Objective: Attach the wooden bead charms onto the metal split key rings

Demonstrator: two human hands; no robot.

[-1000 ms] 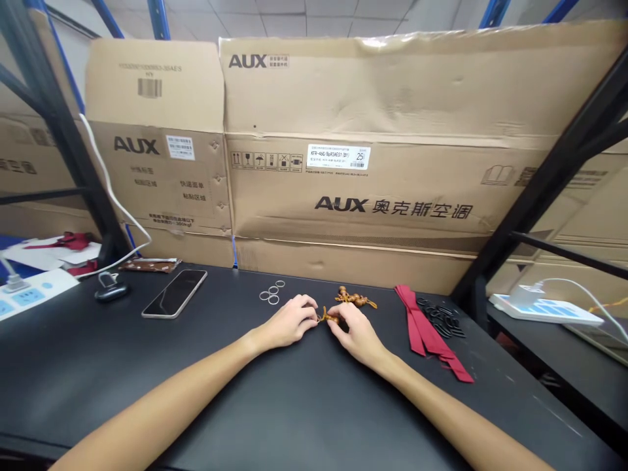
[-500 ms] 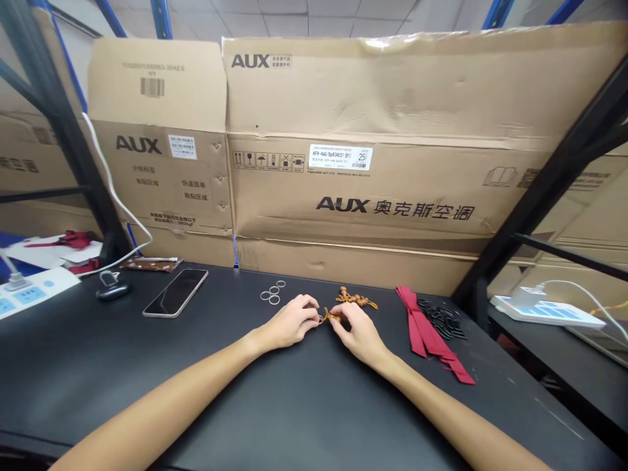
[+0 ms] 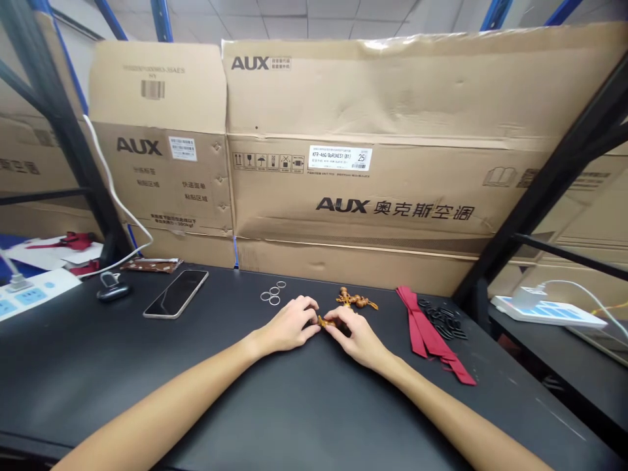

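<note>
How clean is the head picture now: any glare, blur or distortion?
Head view: soft, even light; glare atop the large cardboard; wide-angle stretch toward both sides; print on the left flap smeared; the small amber piece looks indistinct.

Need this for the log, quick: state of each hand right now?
Left hand: fingers curled beside beaded piece; grip unclear.
Right hand: fingers closed on beaded piece.
</note>
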